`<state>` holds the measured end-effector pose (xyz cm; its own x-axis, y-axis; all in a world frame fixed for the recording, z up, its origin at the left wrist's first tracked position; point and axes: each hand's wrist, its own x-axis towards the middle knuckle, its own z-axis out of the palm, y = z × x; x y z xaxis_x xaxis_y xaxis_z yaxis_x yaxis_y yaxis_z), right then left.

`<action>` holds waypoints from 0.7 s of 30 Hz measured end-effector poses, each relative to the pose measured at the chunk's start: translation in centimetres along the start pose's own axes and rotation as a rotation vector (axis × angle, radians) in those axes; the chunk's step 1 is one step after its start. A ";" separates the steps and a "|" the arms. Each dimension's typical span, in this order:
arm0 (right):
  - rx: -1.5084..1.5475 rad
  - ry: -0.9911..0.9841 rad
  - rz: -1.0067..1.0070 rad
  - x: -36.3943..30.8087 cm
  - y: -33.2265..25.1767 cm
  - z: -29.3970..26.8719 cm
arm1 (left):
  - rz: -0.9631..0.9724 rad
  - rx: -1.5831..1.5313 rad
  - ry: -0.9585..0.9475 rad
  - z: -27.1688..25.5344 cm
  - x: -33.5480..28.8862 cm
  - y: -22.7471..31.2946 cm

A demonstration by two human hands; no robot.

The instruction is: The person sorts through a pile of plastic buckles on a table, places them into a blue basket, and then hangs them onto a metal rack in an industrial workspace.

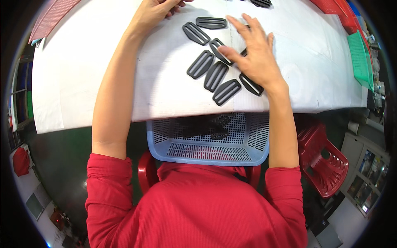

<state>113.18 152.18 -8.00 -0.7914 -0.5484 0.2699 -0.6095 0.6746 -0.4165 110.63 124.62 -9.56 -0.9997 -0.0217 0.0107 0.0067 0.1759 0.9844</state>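
Several black plastic strap slider buckles lie loosely spread on the white table [82,74]. My right hand [256,56] is over their right side, fingers spread, thumb by one slanted buckle [221,51]; it covers part of another. Below its wrist lies one more buckle [251,84]. My left hand [156,11] is at the top edge, partly cut off, its fingers curled in; whatever they hold is hidden. Nearest to it are a tilted buckle [196,33] and a level buckle [211,22]. Closer to me are a buckle [216,76] and another [226,91].
A blue plastic basket [206,157] with dark pieces inside sits between me and the table edge. More black pieces [261,2] lie at the far edge. A green basket [360,60] and red baskets [53,16] flank the table. A red chair [324,161] stands at right.
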 end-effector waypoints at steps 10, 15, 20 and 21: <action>-0.113 -0.077 -0.222 -0.8 -3.0 1.4 | 0.048 -0.009 -0.032 0.1 0.2 -0.2; -0.079 -0.164 -0.286 -4.3 -4.3 -0.8 | 0.067 -0.001 -0.019 -0.1 0.3 -0.7; 0.020 -0.239 -0.298 -9.0 -6.0 -1.9 | 0.063 -0.022 -0.027 -0.5 0.5 -1.0; 0.042 -0.249 -0.308 -10.0 -6.3 -2.1 | 0.064 -0.015 -0.021 -0.5 0.5 -0.9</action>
<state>124.83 154.45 -6.25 -0.5332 -0.8285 0.1712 -0.8102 0.4419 -0.3851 110.10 124.00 -10.34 -0.9975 0.0103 0.0703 0.0711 0.1611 0.9844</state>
